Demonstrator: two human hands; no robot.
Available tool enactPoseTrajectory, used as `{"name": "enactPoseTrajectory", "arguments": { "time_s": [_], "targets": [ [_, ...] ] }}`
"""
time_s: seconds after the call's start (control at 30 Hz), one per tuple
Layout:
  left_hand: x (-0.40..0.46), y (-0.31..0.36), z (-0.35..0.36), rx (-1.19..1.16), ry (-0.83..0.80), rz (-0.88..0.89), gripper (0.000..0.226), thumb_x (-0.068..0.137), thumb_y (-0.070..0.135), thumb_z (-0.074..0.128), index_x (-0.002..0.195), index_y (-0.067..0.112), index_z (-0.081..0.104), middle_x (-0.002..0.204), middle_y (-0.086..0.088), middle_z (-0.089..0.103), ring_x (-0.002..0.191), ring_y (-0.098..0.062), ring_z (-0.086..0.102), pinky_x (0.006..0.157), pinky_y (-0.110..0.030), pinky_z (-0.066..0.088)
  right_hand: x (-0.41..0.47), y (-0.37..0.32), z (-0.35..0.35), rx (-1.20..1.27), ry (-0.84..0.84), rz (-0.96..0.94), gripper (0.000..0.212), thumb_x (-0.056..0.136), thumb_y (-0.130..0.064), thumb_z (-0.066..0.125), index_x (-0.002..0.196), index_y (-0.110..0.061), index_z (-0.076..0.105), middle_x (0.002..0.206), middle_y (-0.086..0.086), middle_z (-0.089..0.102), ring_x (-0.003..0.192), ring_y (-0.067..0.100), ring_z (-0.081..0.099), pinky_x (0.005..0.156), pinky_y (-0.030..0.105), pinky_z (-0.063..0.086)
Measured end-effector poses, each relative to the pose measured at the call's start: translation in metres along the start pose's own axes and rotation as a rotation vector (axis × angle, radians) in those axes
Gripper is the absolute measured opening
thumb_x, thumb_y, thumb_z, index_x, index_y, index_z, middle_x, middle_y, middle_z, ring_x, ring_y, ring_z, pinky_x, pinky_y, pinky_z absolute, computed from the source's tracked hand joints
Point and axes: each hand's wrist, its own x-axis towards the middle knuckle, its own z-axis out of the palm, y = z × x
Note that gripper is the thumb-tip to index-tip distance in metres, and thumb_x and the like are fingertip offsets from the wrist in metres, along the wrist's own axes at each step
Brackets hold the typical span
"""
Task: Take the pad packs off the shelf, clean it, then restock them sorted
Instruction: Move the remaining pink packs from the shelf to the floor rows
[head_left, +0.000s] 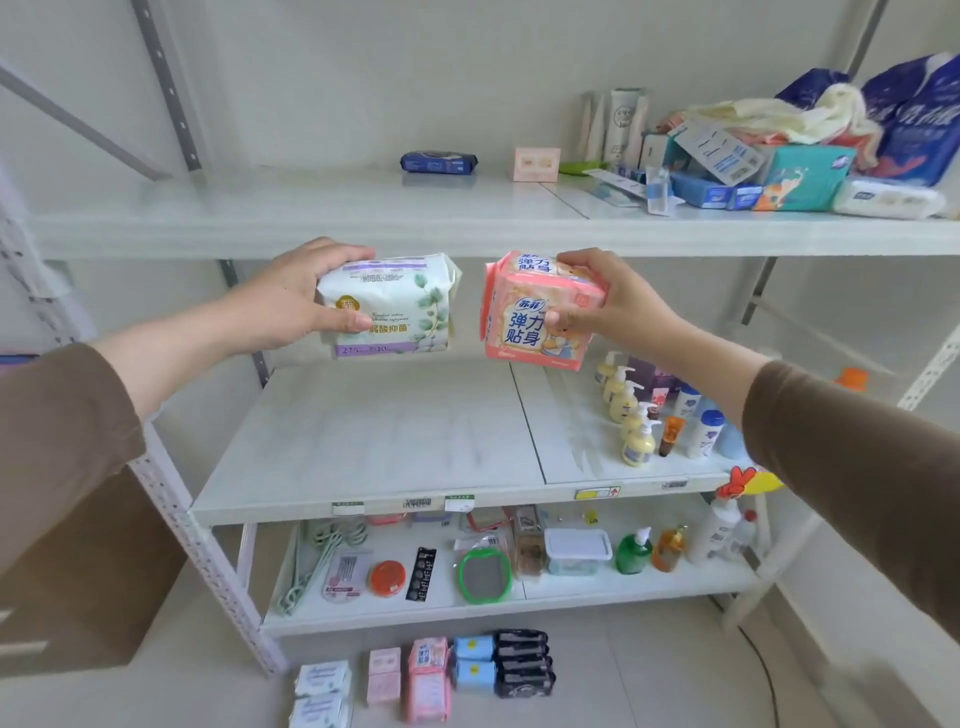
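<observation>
From my seat I see both hands raised in front of the middle shelf (363, 447), each holding one pad pack in the air, the two packs side by side and not touching.

My left hand (291, 296) grips the white pack (395, 306) from its 9 o'clock end: the fingers curl over the top edge and the thumb presses on the front face near the lower left, so the pack is pinched between thumb and fingers. Most of it sticks out toward 3 o'clock, clear of the hand. It is a soft white wrapper with green leaf prints, a round gold badge, a purple band along the bottom and printed characters across the front.

My right hand (608, 301) holds the pink pack (540, 312) from its 3 o'clock end, fingers curled over the top right corner and the thumb pressed on the front face. The pack is tilted, its top leaning toward 1 o'clock. It is salmon pink with a cream panel, large blue characters and a small blue oval logo.

The middle shelf below the packs is pale, with a row of yellow pump bottles (631, 415) at its 3 o'clock end. On the floor at 6 o'clock lie sorted pad packs (431, 675): white, pale pink, salmon, blue and black, in short stacks. On the top shelf (311, 218) a dark blue pack (439, 162) sits at 12 o'clock, with a pile of mixed packages (789, 156) toward 2 o'clock.
</observation>
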Motion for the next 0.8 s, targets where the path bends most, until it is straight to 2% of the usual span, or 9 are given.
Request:
{"name": "enactPoseTrajectory", "arguments": {
  "time_s": [0.1, 0.23, 0.37, 0.43, 0.5, 0.63, 0.8],
  "targets": [
    [-0.025, -0.018, 0.03, 0.0, -0.053, -0.028, 0.077, 0.079, 0.026, 0.082, 0.147, 0.028, 0.044, 0.128, 0.005, 0.048, 0.104, -0.022, 0.059, 0.077, -0.002, 0.037, -0.024, 0.015, 0.025, 0.004, -0.024, 0.033, 0.088, 0.056, -0.053, 0.088, 0.132, -0.028, 0.054, 0.125, -0.001, 0.054, 0.106, 0.012, 0.065, 0.086, 0.034, 0.059],
    [-0.054, -0.043, 0.067, -0.022, -0.101, -0.05, 0.079, 0.079, 0.029, 0.082, 0.147, 0.025, 0.043, 0.129, 0.005, 0.047, 0.114, -0.016, 0.052, 0.081, -0.002, 0.033, -0.052, 0.033, 0.059, -0.014, -0.062, 0.085, 0.081, 0.065, -0.042, 0.089, 0.135, -0.027, 0.052, 0.119, -0.008, 0.049, 0.104, 0.003, 0.059, 0.078, 0.015, 0.052],
    [-0.08, -0.061, 0.101, -0.043, -0.151, -0.081, 0.08, 0.079, 0.032, 0.081, 0.148, 0.029, 0.04, 0.136, 0.009, 0.045, 0.118, -0.02, 0.05, 0.089, -0.023, 0.039, -0.075, 0.051, 0.092, -0.053, -0.113, 0.133, 0.081, 0.067, -0.039, 0.089, 0.137, -0.026, 0.05, 0.121, -0.007, 0.047, 0.1, 0.0, 0.057, 0.075, 0.01, 0.051],
    [-0.092, -0.071, 0.117, -0.063, -0.181, -0.107, 0.08, 0.08, 0.032, 0.081, 0.148, 0.032, 0.04, 0.138, 0.012, 0.044, 0.115, -0.025, 0.053, 0.095, -0.032, 0.042, -0.085, 0.06, 0.108, -0.047, -0.137, 0.153, 0.083, 0.067, -0.037, 0.09, 0.138, -0.025, 0.049, 0.124, -0.006, 0.046, 0.102, 0.004, 0.058, 0.079, 0.014, 0.052],
    [-0.102, -0.08, 0.131, -0.085, -0.2, -0.128, 0.08, 0.08, 0.031, 0.081, 0.148, 0.033, 0.039, 0.135, 0.013, 0.043, 0.114, -0.025, 0.055, 0.098, -0.035, 0.044, -0.095, 0.07, 0.123, -0.035, -0.158, 0.168, 0.084, 0.067, -0.035, 0.09, 0.139, -0.023, 0.049, 0.125, -0.005, 0.045, 0.105, 0.008, 0.058, 0.084, 0.018, 0.053],
    [-0.124, -0.099, 0.161, -0.113, -0.228, -0.162, 0.081, 0.08, 0.025, 0.082, 0.149, 0.029, 0.038, 0.133, 0.012, 0.042, 0.118, -0.014, 0.05, 0.096, -0.027, 0.042, -0.114, 0.091, 0.152, -0.034, -0.203, 0.193, 0.085, 0.066, -0.033, 0.091, 0.139, -0.021, 0.048, 0.128, -0.005, 0.044, 0.105, 0.009, 0.059, 0.081, 0.013, 0.052],
    [-0.154, -0.124, 0.199, -0.121, -0.269, -0.217, 0.082, 0.08, 0.025, 0.082, 0.15, 0.025, 0.038, 0.134, 0.011, 0.042, 0.126, -0.009, 0.043, 0.102, -0.025, 0.034, -0.134, 0.119, 0.186, -0.02, -0.253, 0.228, 0.087, 0.065, -0.033, 0.092, 0.138, -0.021, 0.048, 0.129, -0.007, 0.041, 0.108, 0.012, 0.06, 0.092, 0.032, 0.055]
  ]
}}
